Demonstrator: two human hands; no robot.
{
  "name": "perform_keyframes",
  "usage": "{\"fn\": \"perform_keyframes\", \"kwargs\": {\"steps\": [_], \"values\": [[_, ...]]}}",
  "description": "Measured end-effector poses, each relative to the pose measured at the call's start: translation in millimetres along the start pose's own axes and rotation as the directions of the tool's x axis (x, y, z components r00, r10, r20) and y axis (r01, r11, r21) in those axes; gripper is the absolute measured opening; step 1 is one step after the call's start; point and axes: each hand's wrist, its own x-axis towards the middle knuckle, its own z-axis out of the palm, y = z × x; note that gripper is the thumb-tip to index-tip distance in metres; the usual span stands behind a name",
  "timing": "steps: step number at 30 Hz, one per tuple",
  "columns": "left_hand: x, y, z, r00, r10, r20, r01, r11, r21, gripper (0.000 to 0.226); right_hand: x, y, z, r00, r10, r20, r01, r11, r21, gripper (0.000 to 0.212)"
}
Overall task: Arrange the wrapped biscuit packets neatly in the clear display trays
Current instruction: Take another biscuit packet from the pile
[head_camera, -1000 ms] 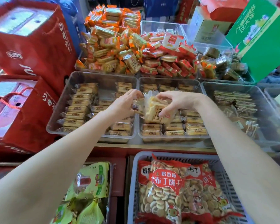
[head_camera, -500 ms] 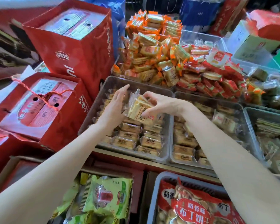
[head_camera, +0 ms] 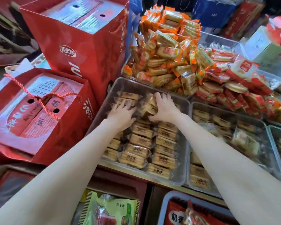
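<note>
Crowded shop shelving fills the view, with clear trays set side by side along a ledge. A small handful of wrapped biscuit packets (head_camera: 148, 105) sits in the far half of the left clear tray (head_camera: 120, 83), tilted and not yet lying flat like the rows nearer the person. The right hand (head_camera: 165, 108) is clamped over that handful, fingers (head_camera: 159, 96) curled across the far edge and the thumb hooked under the near side. Just to the left of that grasp, the left hand (head_camera: 122, 115) lies palm down with fingers spread, pressing on packets already in the tray; it seems to grip nothing, though its underside is hidden. Both forearms reach forward and slightly inward, wrists low over the tray.

Judging by this, the step in hand is setting the handful into the gap at the tray's back. Next would call for lowering it flat, letting go and squaring its edges with the neat rows (head_camera: 152, 143) on the near side of the grasp.

Beyond the grasp rises a heap of orange packets (head_camera: 167, 46); to its right stands the second tray (head_camera: 263, 124), and to its left red gift boxes (head_camera: 81, 43).
</note>
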Motion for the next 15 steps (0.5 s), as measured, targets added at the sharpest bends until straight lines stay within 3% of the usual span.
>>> {"fn": "perform_keyframes", "kwargs": {"steps": [5,12,15], "values": [[1,-5,-4,0.999,-0.041,0.019,0.04,0.998,0.046,0.059,8,-13,16,0.993,-0.118,-0.031,0.104,0.952,-0.289,0.09],[-1,-7,-1,0.999,-0.034,0.011,0.033,0.999,0.027,0.059,11,-15,27,0.99,-0.125,0.068,0.141,0.923,-0.357,0.084],[-1,-5,-2,0.999,-0.037,0.015,0.037,0.999,0.026,0.058,-1,-12,35,0.996,-0.078,0.038,0.087,0.916,-0.391,0.084]]}}
